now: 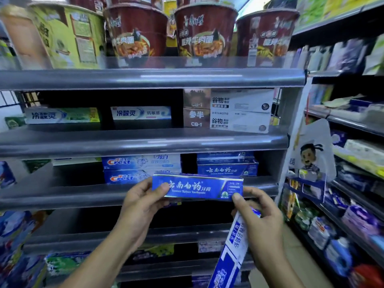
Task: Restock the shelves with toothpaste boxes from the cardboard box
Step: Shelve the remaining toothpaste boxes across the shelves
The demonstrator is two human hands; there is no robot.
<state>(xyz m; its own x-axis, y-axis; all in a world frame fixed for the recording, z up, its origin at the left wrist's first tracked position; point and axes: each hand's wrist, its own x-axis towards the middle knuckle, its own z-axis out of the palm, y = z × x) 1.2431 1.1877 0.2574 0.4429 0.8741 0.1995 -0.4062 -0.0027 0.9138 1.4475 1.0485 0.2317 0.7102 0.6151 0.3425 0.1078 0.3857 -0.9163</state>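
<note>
A blue toothpaste box with white Chinese lettering is held level in front of the third shelf. My left hand pinches its left end. My right hand pinches its right end with thumb and forefinger, while the other fingers grip a second, blue-and-white toothpaste box that hangs downward. A stack of matching blue boxes sits on that shelf just behind. The cardboard box is out of view.
Crest boxes lie left of the blue stack. The shelf above holds other toothpaste boxes and white cartons. Cup noodles line the top shelf. A second rack of goods stands to the right.
</note>
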